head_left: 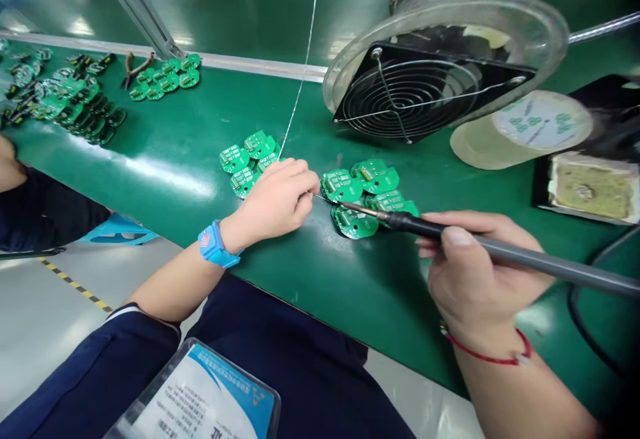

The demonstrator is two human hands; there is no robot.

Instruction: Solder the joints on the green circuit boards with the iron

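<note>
My right hand (pixel 480 272) grips a soldering iron (pixel 425 226) by its dark handle, with the tip pointing left over a group of green circuit boards (pixel 355 221). Pinched in my left hand (pixel 280 196) is a thin strand of solder wire (pixel 303 72), which runs down from above. Its short free end sticks out from my fingers and meets the iron's tip at the edge of the boards; whether it touches a board I cannot tell. Another group of circuit boards (pixel 234 158) lies flat on the bench, partly hidden behind my left hand.
A fan with a wire guard (pixel 400 96) stands behind the boards. To its right are a tape roll (pixel 535 122) and a sponge (pixel 593 189) in a holder. Pliers (pixel 136 69) and more boards (pixel 85 106) lie far left, near another person's arm (pixel 10 166). A cable (pixel 580 319) hangs at right.
</note>
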